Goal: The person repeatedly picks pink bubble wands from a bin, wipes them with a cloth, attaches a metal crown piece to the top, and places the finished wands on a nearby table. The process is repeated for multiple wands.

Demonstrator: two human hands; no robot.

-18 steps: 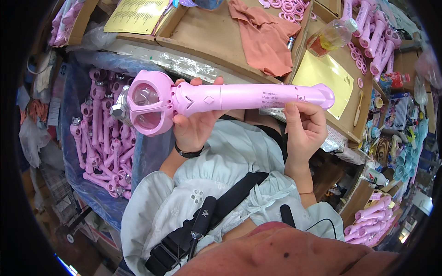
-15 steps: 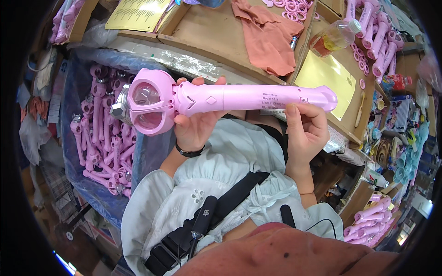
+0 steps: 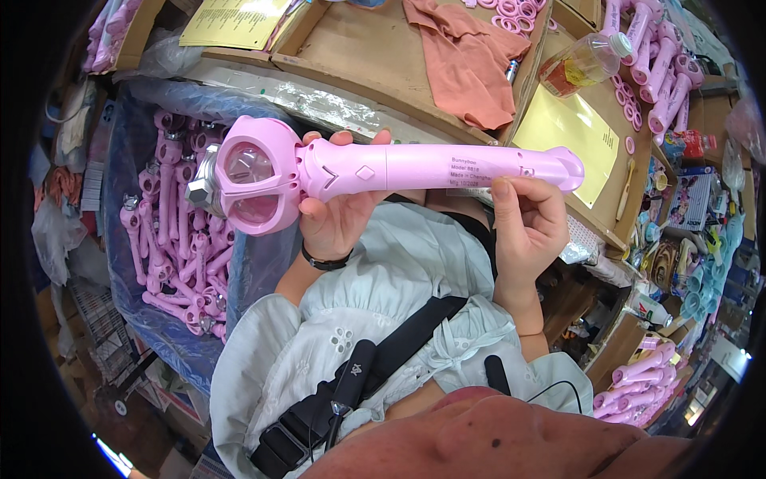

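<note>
A pink toy wand (image 3: 411,156) lies level across the middle of the view. Its round head, with clear windows and a silver tip, points left. My left hand (image 3: 339,227) is closed around the wand from below, just beside the head, with fingertips showing over the far side. A clear label (image 3: 469,172) with dark print lies over the handle, and its lower part sticks out past the near edge. Thumb and forefinger of my right hand (image 3: 533,227) pinch the label's right corner, close against the handle.
At left, a blue-lined bin (image 3: 159,323) holds many pink wands. Beyond my hands are cardboard trays (image 3: 359,44), an orange cloth (image 3: 471,68), a yellow sheet (image 3: 558,132) and a plastic bottle (image 3: 578,68). More pink handles (image 3: 638,383) are stacked at lower right.
The wand has shifted very slightly left, and the label a little with it. Both hands keep their hold.
</note>
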